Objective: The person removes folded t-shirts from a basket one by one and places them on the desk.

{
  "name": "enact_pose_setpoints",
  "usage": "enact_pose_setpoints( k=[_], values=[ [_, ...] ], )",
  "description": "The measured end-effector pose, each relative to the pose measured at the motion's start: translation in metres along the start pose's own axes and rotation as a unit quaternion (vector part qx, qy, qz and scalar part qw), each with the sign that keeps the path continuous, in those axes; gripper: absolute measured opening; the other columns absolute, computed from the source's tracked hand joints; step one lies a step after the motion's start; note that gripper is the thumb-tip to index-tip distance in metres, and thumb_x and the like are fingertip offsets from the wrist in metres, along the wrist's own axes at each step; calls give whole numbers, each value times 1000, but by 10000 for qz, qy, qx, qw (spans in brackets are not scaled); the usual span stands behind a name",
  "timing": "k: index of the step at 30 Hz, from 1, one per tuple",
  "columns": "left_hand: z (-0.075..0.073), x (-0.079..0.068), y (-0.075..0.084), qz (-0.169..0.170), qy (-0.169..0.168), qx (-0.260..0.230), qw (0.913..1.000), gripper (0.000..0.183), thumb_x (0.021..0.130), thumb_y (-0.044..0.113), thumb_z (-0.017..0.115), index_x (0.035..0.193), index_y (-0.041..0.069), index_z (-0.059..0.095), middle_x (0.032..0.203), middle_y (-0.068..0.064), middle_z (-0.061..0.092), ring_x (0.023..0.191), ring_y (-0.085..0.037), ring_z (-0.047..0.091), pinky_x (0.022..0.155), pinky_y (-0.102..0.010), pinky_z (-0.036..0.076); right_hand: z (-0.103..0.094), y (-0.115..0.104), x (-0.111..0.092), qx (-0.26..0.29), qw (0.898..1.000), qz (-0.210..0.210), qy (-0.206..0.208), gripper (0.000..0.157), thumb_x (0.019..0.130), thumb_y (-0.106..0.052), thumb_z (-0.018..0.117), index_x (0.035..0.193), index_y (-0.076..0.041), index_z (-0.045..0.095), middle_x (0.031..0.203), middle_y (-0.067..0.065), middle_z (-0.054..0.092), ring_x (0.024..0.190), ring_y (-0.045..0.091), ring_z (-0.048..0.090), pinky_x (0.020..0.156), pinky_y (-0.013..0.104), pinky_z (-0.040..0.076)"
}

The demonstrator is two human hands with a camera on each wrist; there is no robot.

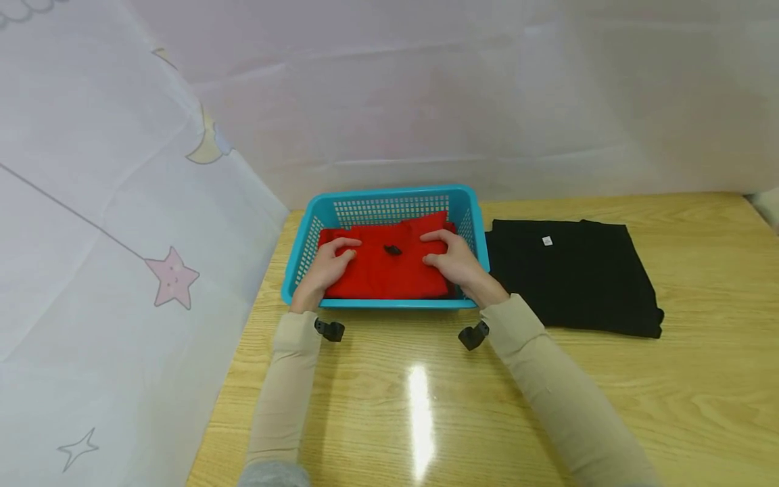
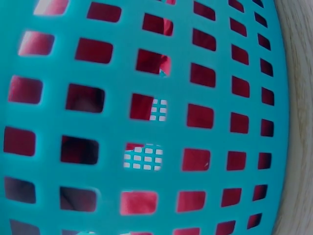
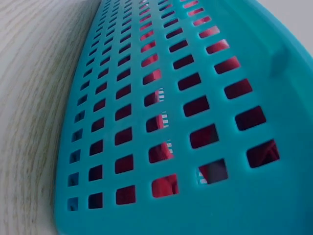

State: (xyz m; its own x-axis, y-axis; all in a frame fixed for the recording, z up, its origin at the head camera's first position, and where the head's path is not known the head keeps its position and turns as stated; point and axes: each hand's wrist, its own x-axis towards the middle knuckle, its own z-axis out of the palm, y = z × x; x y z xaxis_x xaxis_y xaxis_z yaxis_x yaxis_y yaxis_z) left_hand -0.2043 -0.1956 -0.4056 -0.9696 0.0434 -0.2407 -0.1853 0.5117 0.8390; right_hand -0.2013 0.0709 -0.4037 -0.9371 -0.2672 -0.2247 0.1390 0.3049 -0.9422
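Observation:
A red folded garment (image 1: 389, 274) with a small dark spot near its middle lies inside a blue plastic basket (image 1: 398, 304). In the head view my left hand (image 1: 328, 265) reaches over the basket's near left side and rests on the garment's left part, thumb apart from the fingers. My right hand (image 1: 455, 260) does the same on the right part, again with a gap between thumb and fingers. Both wrist views are filled by the perforated basket wall (image 2: 112, 122), (image 3: 139, 122), with red cloth showing through the holes and the hands mostly hidden.
Right of the basket, a black folded garment (image 1: 578, 277) with a small white tag lies flat on the wooden table (image 1: 377, 392). A pale printed sheet (image 1: 426, 101) hangs behind the table, and another covers the left side.

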Motion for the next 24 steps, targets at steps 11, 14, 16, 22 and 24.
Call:
enact_pose_setpoints(
  k=[11, 14, 16, 22, 24],
  values=[
    [1, -3, 4, 436, 431, -380, 9974, 30, 100, 21, 50, 127, 21, 61, 121, -8, 56, 80, -22, 55, 74, -32, 46, -4, -2, -5, 290, 9984, -397, 294, 42, 93, -6, 55, 134, -15, 50, 137, 10, 46, 113, 30, 49, 85, 39, 52],
    [-1, -3, 5, 490, 553, -473, 9961, 29, 99, 21, 50, 126, 22, 62, 116, -9, 56, 73, -22, 54, 72, -31, 46, -5, -3, -5, 326, 9978, -496, 287, 42, 94, -6, 54, 134, -15, 50, 137, 10, 46, 113, 30, 49, 83, 39, 52],
    [-1, -4, 6, 559, 600, -540, 9952, 30, 99, 20, 50, 126, 22, 62, 115, -9, 57, 72, -22, 54, 71, -31, 47, -5, -3, -5, 337, 9975, -557, 292, 42, 93, -5, 54, 134, -15, 50, 136, 11, 47, 113, 30, 49, 83, 38, 52],
    [-3, -7, 9, 803, 704, -823, 9909, 31, 98, 18, 53, 127, 22, 62, 128, -7, 56, 87, -24, 58, 75, -33, 49, -10, -8, -9, 194, 9958, -848, 301, 41, 92, -3, 53, 132, -13, 49, 134, 11, 49, 107, 30, 51, 78, 35, 51],
    [-4, -9, 12, 862, 730, -928, 9893, 32, 97, 19, 54, 129, 24, 61, 133, -4, 54, 95, -23, 57, 78, -33, 50, -13, -13, -12, 110, 9944, -996, 342, 41, 92, -2, 53, 131, -12, 50, 133, 11, 49, 104, 29, 51, 77, 34, 51]
  ],
)
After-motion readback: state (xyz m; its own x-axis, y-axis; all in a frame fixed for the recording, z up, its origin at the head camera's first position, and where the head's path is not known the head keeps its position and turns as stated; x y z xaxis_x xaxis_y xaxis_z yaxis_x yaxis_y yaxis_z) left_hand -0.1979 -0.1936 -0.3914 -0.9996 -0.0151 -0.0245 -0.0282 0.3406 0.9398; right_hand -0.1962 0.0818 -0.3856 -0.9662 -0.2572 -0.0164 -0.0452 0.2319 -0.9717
